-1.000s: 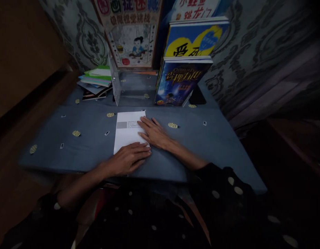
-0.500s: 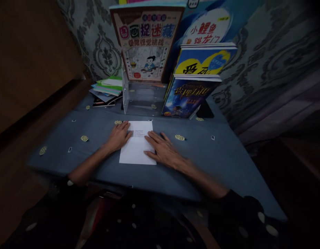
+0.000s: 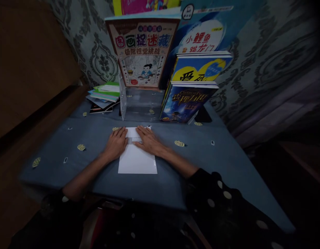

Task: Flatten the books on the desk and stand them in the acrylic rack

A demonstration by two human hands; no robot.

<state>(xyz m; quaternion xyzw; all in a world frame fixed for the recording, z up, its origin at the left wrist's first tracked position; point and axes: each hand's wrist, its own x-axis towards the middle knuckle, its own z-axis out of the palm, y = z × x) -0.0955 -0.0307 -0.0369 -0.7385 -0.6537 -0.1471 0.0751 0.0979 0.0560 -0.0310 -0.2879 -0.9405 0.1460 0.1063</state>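
Note:
A white sheet of paper (image 3: 137, 160) lies flat on the blue cloth, with a grey printed band and small text across its upper part. My left hand (image 3: 116, 143) is open, its fingers stretched along the sheet's upper left edge. On the upper right part, my right hand (image 3: 149, 141) lies flat with fingers extended, covering some of the print. Both thumbs point inward near the printed band. Neither hand grips the paper, and its lower half is uncovered.
Beyond the paper, a clear acrylic stand (image 3: 141, 112) holds several upright books, among them a picture-puzzle book (image 3: 143, 55) and a dark blue book (image 3: 187, 103). A pile of booklets (image 3: 105, 95) lies left of it. The blue tablecloth (image 3: 79, 135) has pineapple prints.
My right hand has slid up and left over the paper, from its right edge to its upper part. My left hand stays at the upper left edge. The view has tilted slightly.

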